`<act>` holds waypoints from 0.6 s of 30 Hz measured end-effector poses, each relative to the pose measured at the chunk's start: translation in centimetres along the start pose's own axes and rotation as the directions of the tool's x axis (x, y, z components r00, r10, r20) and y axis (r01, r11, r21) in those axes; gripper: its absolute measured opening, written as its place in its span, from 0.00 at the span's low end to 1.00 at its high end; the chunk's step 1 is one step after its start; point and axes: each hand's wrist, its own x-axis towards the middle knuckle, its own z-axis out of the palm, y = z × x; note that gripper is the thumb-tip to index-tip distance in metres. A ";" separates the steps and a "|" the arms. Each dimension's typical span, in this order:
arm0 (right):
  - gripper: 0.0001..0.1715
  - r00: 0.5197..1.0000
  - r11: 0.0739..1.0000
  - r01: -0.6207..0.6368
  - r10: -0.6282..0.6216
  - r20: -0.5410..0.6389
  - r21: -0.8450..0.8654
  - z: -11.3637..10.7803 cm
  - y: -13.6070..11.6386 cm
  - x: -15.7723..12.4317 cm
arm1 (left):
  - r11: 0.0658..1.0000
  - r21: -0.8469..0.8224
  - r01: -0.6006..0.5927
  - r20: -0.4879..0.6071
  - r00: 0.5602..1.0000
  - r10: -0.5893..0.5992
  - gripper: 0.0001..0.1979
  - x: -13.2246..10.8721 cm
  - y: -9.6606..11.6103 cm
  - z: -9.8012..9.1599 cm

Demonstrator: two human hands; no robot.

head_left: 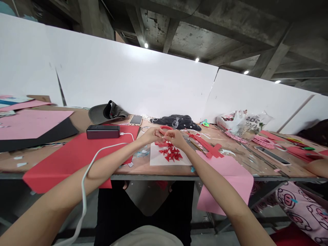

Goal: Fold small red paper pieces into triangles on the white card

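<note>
My left hand (153,135) and my right hand (175,137) meet above the table, fingertips pinched close together. Whatever sits between the fingers is too small to make out. Just below them, a pile of small folded red paper pieces (172,153) lies on a white sheet (159,160). Behind my fingers a red ring-shaped roll (167,127) is partly hidden. To the right of my right hand are red paper strips (208,146).
A power bank (103,132) with a white cable (85,171) rests on red paper (74,153); the cable crosses my left forearm. Pink paper (230,174) hangs over the table edge. Behind stand a cap (109,112), a phone (135,120) and dark cloth (178,121). Another person's arm (317,167) shows at right.
</note>
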 end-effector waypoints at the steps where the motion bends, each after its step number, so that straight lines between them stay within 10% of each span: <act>1: 0.11 1.000 1.000 -0.005 0.005 0.002 -0.014 0.0 0.1 0.0 | 1.000 0.001 -0.004 0.014 1.000 0.004 0.17 0.1 -0.1 0.0; 8: 0.08 0.973 0.993 0.100 -0.110 -0.204 -0.058 0.1 0.7 0.2 | 0.994 -0.111 -0.004 -0.140 0.990 -0.012 0.17 0.2 -0.5 -0.5; 18: 0.10 0.970 0.985 0.164 -0.169 -0.177 -0.042 0.2 0.6 0.0 | 0.974 -0.214 0.075 -0.119 0.988 -0.102 0.18 -0.6 0.5 -0.3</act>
